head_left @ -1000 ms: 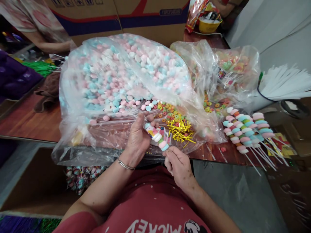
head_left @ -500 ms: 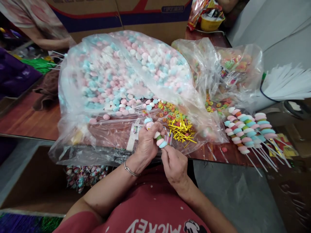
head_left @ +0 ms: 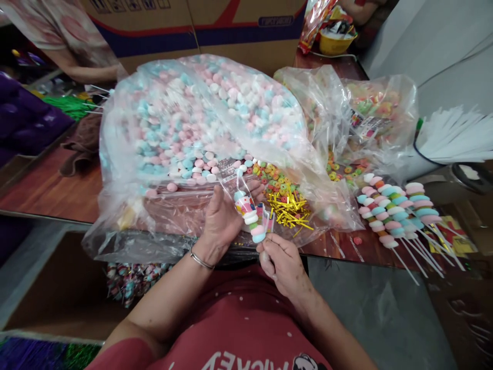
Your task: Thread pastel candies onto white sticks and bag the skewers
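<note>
A marshmallow skewer [head_left: 252, 221] in pink, white and blue, inside a clear printed wrapper, is held in front of my body. My right hand [head_left: 283, 262] pinches its lower end between thumb and fingers. Behind and left of it, my left hand [head_left: 223, 218] is open, palm up, thumb raised and fingers spread. Whether the left fingers touch the wrapper I cannot tell. Close by on the right lie gold twist ties [head_left: 290, 209] and a heap of gummy rings [head_left: 271, 177].
A large clear bag of marshmallows [head_left: 223, 108] fills the table's middle. Bagged gummies [head_left: 373, 103] and finished-looking skewers [head_left: 393, 205] are at the right, beside white sticks [head_left: 458, 133]. An open carton [head_left: 50, 288] stands lower left. Another person's arm [head_left: 87, 69] shows at the upper left.
My left hand has let go of the wrapped skewer and opened out to its left. My right hand still pinches the lower end, slightly lower and further right.
</note>
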{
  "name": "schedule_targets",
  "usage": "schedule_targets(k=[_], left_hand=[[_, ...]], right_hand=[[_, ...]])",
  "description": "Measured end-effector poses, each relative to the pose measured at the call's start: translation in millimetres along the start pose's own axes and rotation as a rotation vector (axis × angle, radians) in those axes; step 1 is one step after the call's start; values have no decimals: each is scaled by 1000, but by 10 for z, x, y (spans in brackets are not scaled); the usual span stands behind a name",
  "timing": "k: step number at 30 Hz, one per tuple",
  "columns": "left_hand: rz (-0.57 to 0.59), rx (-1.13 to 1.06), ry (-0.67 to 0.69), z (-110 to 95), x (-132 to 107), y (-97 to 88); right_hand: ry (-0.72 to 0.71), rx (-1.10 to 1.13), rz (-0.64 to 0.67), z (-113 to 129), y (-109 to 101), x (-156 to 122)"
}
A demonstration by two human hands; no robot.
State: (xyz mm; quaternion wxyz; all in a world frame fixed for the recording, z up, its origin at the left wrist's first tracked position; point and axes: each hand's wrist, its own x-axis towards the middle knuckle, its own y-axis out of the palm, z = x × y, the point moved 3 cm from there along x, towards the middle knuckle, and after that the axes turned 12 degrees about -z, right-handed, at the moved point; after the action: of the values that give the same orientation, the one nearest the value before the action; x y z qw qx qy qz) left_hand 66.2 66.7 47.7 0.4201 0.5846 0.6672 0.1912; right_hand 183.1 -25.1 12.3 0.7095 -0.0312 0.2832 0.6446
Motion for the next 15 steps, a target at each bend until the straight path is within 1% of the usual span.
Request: schedule_targets(k=[4, 6, 7, 9, 11, 13, 15], left_hand=[[32, -104, -58, 44, 62, 51], [44, -146, -100, 82, 66, 79], [27, -159, -120, 98, 68, 83], [-39, -168, -141, 116, 79, 69], [-102, -158, -122, 112, 91, 39], [-134, -140, -85, 98, 96, 12], [-146, -120, -55, 94, 88, -3]], right_hand=[[85, 63, 39, 24, 49, -1], [87, 58, 27, 39, 39, 6], [62, 30, 4, 49, 20, 12], [-43, -90, -60, 83, -34, 20], [-202, -278, -125, 139, -86, 16], [-406, -512, -183, 210, -115, -1], [-653, -761, -231, 277, -106, -30]])
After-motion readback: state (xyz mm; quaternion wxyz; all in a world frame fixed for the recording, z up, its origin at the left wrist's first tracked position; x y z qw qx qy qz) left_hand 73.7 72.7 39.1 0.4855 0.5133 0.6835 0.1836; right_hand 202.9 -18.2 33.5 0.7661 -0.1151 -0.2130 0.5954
